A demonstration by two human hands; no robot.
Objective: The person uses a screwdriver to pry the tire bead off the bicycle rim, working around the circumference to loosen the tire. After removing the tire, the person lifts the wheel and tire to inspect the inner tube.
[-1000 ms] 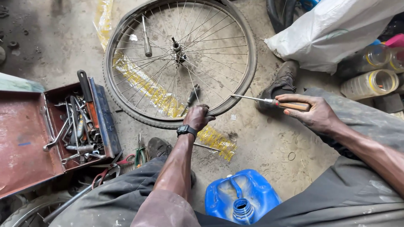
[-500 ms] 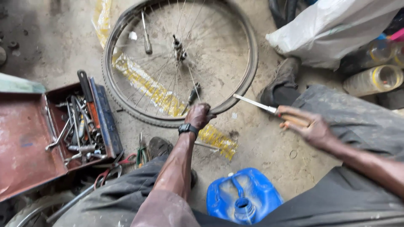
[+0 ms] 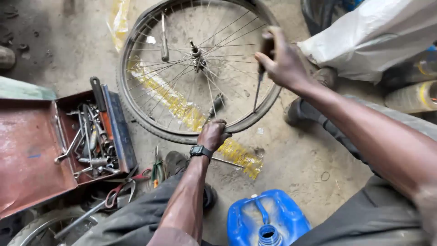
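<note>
The wheel [image 3: 195, 68] lies on the floor; the left hand [image 3: 213, 135] grips its near rim, the right hand [image 3: 283, 61] clamps a screwdriver [image 3: 259, 82] above it.

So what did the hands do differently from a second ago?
The right hand swung the screwdriver from lying flat beside the wheel up over the rim, so its tip now points down among the spokes. The left hand stayed clamped on the near edge of the bicycle wheel. The wheel, red toolbox and blue jerrycan did not move.
</note>
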